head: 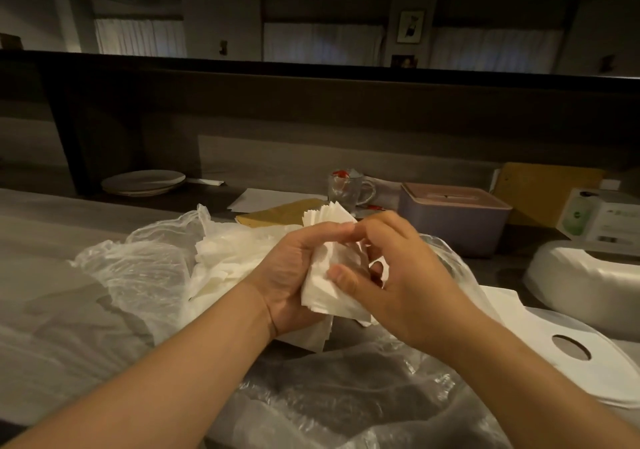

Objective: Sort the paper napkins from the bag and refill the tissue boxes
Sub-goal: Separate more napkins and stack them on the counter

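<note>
A napkin stack [325,275] is gripped and squared by both hands; next, loading the tissue box [453,216] is called for

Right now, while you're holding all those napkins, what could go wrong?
The napkin stack is fanned out between the left hand and right hand, so a few sheets might slip and fall onto the plastic bag. The glass cup stands close behind the hands; a quick reach toward the purple tissue box could possibly knock it over.
</note>
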Available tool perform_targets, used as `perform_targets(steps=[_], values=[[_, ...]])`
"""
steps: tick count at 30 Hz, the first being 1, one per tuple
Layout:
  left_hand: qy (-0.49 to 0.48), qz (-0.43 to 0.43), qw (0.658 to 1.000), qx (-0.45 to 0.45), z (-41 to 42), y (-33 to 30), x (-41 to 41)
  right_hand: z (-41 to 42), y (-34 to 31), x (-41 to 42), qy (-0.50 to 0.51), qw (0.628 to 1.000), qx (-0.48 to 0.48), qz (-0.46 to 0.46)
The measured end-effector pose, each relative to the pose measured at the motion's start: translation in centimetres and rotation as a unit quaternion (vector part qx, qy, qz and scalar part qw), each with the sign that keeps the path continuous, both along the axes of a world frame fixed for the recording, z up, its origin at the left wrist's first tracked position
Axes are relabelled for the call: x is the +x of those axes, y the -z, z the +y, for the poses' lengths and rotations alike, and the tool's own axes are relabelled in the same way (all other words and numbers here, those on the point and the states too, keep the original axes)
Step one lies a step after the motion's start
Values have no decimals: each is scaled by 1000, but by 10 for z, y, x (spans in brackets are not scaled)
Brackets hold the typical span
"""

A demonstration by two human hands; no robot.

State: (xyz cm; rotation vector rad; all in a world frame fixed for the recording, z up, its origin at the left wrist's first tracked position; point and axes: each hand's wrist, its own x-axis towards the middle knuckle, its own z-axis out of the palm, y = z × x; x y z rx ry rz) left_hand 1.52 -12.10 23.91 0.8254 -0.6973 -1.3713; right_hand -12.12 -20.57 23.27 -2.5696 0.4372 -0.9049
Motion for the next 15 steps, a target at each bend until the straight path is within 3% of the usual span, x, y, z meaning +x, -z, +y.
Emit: perform_targets(steps=[4,6,11,15], values=[[-33,15,999,17,-2,-2,3,-3,-4,-1,38,993,97,-62],[-80,51,995,10,-3,-4,7,-7,-6,-3,82,988,117,-51],[-124,68,990,15,-6,-2,17,-11,-5,-5,157,966,-15,204],[-136,66,988,21,-7,0,16,-16,1,-2,175,948,15,267]])
